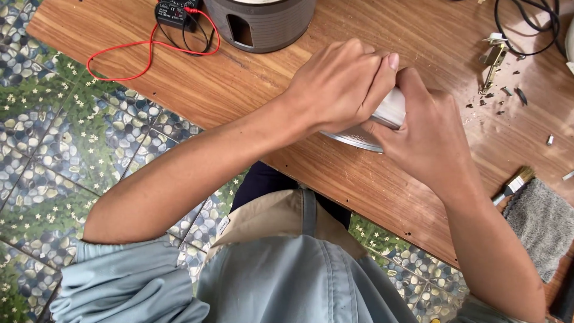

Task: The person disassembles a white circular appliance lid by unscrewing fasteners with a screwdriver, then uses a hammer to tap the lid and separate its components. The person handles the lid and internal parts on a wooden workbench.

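Your left hand and right hand both clamp a round silvery metal part over the brown wooden table.

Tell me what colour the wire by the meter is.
The wire is red, seen in the head view.

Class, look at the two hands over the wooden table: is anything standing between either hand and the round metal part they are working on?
Nothing visible does. The left hand and the right hand both close directly on the round metal part over the wooden table. The grey appliance body, paintbrush and loose screws lie off to the sides.
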